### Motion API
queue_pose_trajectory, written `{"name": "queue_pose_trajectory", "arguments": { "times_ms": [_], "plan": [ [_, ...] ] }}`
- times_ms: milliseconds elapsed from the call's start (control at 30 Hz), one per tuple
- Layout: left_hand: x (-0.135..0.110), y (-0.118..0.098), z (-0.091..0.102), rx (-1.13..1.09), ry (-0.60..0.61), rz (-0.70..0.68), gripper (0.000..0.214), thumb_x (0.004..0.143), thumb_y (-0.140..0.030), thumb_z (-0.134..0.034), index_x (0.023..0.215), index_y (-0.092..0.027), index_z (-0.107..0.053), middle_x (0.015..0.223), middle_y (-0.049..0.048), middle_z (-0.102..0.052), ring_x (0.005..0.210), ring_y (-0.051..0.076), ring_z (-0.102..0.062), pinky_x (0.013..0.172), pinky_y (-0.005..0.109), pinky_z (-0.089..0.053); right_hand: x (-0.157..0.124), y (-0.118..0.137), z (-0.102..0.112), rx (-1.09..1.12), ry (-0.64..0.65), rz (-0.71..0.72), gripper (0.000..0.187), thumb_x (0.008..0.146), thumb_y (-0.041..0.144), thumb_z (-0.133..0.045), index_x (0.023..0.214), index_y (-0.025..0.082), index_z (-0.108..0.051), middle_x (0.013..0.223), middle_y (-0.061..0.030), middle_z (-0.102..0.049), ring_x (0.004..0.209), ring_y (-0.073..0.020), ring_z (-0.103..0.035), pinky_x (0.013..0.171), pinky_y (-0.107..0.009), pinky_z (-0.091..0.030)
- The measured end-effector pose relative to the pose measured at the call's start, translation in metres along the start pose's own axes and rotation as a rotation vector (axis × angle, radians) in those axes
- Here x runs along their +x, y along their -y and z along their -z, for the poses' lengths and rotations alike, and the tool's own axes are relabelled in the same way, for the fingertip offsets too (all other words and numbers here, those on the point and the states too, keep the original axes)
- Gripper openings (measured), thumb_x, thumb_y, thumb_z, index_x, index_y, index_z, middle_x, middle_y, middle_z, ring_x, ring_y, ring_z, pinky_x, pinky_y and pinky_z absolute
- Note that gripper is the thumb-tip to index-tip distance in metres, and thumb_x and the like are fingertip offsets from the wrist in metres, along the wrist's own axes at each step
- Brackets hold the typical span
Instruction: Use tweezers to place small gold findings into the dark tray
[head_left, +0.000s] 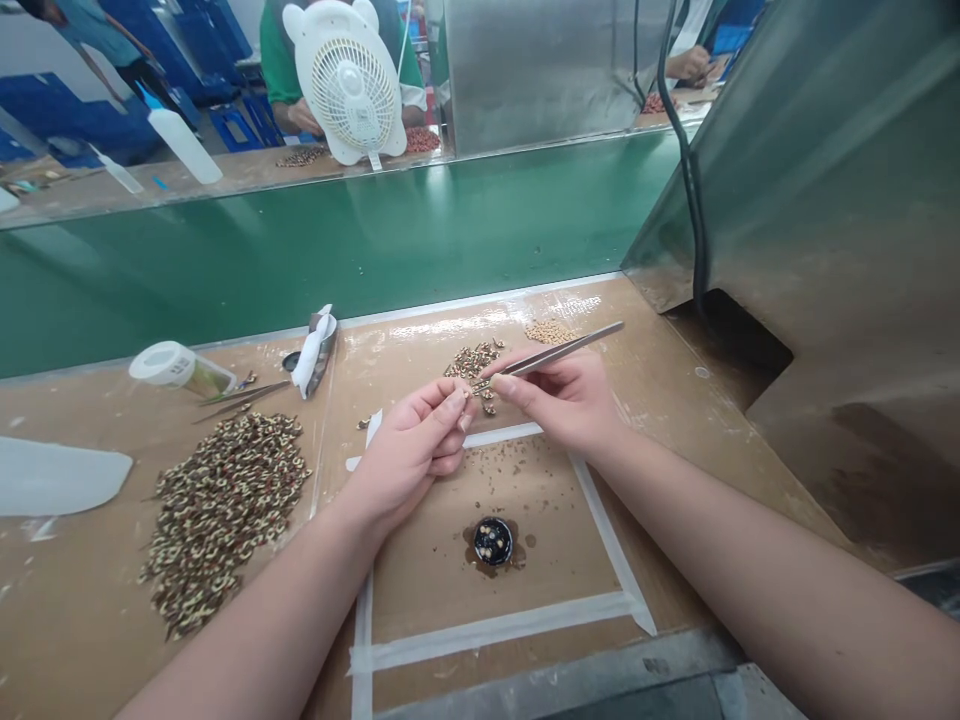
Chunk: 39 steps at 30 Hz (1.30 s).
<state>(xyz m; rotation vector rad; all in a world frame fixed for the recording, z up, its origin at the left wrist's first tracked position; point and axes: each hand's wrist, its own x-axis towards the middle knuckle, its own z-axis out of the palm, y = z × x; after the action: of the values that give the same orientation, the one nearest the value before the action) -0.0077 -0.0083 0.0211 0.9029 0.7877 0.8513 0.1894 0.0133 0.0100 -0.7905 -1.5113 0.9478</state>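
Steel tweezers (pixel 559 352): pinched between the thumb and fingers of the right hand (pixel 564 398), the tips directed at the left fingertips.
Left hand (pixel 420 435): thumb and finger pressed together on a small piece (pixel 469 393), largely hidden; whether it is touched by the tweezer tips cannot be told.
Black dish (pixel 495 524): set on the bench (pixel 420 600) inside the white tape frame (pixel 495 633); a few tan beads (pixel 500 545) are held in it, with a dark stain spread around it.
Small patterned pile (pixel 469 361): laid just beyond the hands, partly covered by them.
Tan grain pile (pixel 550 331): placed beyond the right hand.
Large patterned pile (pixel 225 510): heaped to the left of the left forearm.
Piece in the fingers: judged to be partway through handling.
Pieces done: not certain; finished ones cannot be told from unfinished.
Pieces left: plenty, if both patterned piles are to be worked.
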Motion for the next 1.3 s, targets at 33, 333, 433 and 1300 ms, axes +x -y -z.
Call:
{"name": "queue_pose_trajectory", "arguments": {
  "times_ms": [33, 333, 433, 1300],
  "plan": [
    [0.000, 0.000, 0.000, 0.001, 0.002, 0.005, 0.027, 0.099, -0.040, -0.075, 0.095, -0.017, -0.062, 0.079, -0.0052, -0.048, 0.051, 0.003, -0.017, 0.044, 0.016, -0.016, 0.000, 0.000, 0.001, 0.004, 0.012, -0.022, 0.019, 0.091, 0.040, -0.080, 0.089, 0.021, -0.084, 0.080, -0.0036, -0.078, 0.069, -0.0156, -0.067, 0.060, -0.030, -0.054],
    [0.001, 0.005, 0.003, 0.102, -0.038, -0.007, 0.025, 0.096, -0.040, -0.078, 0.095, -0.019, -0.065, 0.080, -0.0037, -0.052, 0.051, 0.003, -0.027, 0.045, 0.016, -0.021, 0.005, 0.000, 0.005, -0.023, 0.126, -0.069, 0.032, 0.093, 0.049, -0.077, 0.090, 0.018, -0.081, 0.080, -0.0043, -0.077, 0.070, -0.0153, -0.066, 0.061, -0.028, -0.052],
    [0.002, 0.007, 0.004, 0.151, -0.065, -0.026, 0.025, 0.096, -0.041, -0.078, 0.094, -0.020, -0.066, 0.080, -0.0038, -0.053, 0.050, 0.003, -0.030, 0.045, 0.017, -0.023, 0.005, 0.000, 0.005, -0.056, 0.143, -0.036, 0.031, 0.094, 0.047, -0.076, 0.089, 0.017, -0.081, 0.078, -0.0031, -0.075, 0.064, -0.0127, -0.061, 0.056, -0.027, -0.046],
    [0.005, 0.012, 0.004, 0.189, -0.257, -0.125, 0.020, 0.094, -0.040, -0.079, 0.103, -0.023, -0.073, 0.083, -0.0020, -0.059, 0.049, 0.004, -0.031, 0.041, 0.019, -0.023, 0.004, -0.005, 0.002, -0.061, 0.015, -0.134, 0.035, 0.087, 0.054, -0.081, 0.086, 0.019, -0.078, 0.070, -0.0003, -0.065, 0.061, -0.0129, -0.054, 0.056, -0.028, -0.042]
  ]
}}
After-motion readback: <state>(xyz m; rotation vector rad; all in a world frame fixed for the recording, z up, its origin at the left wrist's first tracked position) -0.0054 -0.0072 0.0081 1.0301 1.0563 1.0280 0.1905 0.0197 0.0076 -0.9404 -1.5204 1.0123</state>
